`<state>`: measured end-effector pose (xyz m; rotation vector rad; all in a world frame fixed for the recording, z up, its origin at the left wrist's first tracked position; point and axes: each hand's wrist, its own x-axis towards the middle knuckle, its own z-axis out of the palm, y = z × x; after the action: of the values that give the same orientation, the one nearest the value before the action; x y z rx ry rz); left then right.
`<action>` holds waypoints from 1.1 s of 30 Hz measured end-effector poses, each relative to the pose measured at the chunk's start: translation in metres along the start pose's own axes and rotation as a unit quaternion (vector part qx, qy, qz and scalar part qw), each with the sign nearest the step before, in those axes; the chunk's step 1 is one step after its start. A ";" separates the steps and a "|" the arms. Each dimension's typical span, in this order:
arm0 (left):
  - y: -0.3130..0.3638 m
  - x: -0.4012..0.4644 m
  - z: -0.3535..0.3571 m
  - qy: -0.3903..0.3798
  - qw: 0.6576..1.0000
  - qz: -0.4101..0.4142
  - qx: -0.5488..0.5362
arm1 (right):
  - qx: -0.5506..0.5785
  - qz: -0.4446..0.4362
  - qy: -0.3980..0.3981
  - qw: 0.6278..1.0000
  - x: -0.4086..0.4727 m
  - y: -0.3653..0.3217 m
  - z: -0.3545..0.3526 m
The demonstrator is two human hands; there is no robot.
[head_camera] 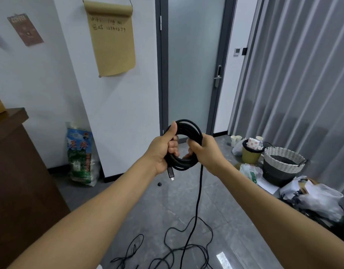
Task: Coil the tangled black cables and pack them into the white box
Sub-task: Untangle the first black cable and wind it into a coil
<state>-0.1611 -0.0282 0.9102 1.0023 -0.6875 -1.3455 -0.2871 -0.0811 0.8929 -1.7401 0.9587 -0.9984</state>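
A coil of black cable (183, 144) stands upright, held out at chest height, its open ring facing the viewer. The left hand (163, 150) grips its left side, thumb up. The right hand (204, 152) wraps the right side. A plug (171, 174) hangs below; a loose strand (196, 206) drops to a tangle, possibly several cables, on the floor (159, 210).

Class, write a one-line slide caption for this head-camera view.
Both hands, left and right, grip a black cable coil; its tail hangs to tangled cable on the floor.
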 end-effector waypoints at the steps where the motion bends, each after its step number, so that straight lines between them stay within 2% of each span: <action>1: 0.001 0.001 0.000 0.008 1.000 0.009 0.014 | -0.006 0.002 -0.013 1.000 0.000 -0.001 -0.001; 6: 0.006 0.006 -0.014 0.091 0.995 0.035 0.037 | -0.037 0.061 -0.125 0.990 0.000 0.004 -0.015; 12: 0.021 0.014 -0.049 0.186 0.980 0.043 0.045 | -0.040 0.006 0.021 0.999 0.011 0.027 -0.045; 15: 0.029 0.016 -0.062 0.231 0.972 0.039 0.029 | -0.070 0.013 0.029 0.997 0.012 0.037 -0.056; 19: 0.041 0.016 -0.084 0.301 0.953 0.042 0.013 | -0.071 0.023 0.087 0.993 0.007 0.043 -0.068; 21: 0.043 0.016 -0.087 0.338 0.939 0.056 0.032 | -0.108 0.017 0.108 0.988 0.009 0.041 -0.064; 23: 0.042 0.016 -0.084 0.374 0.921 0.084 0.073 | -0.217 0.001 0.125 0.968 0.013 0.035 -0.054; 24: 0.041 0.016 -0.080 0.387 0.911 0.105 0.100 | -0.300 -0.012 0.123 0.946 0.015 0.029 -0.047; 26: 0.040 0.018 -0.073 0.398 0.890 0.151 0.165 | -0.459 -0.057 0.088 0.883 0.015 0.017 -0.032; 28: 0.039 0.018 -0.066 0.398 0.867 0.179 0.242 | -0.550 -0.108 0.029 0.828 0.012 0.000 -0.017; 30: 0.036 0.019 -0.060 0.392 0.844 0.187 0.316 | -0.587 -0.153 -0.042 0.794 0.009 -0.019 -0.004; 33: 0.029 0.015 -0.048 0.362 0.825 0.180 0.396 | -0.556 -0.190 -0.143 0.797 0.005 -0.046 0.008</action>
<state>-0.1037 -0.0354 0.9122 1.8018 -0.7887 -0.2255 -0.2698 -0.0692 0.9344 -3.0544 1.0938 -0.2920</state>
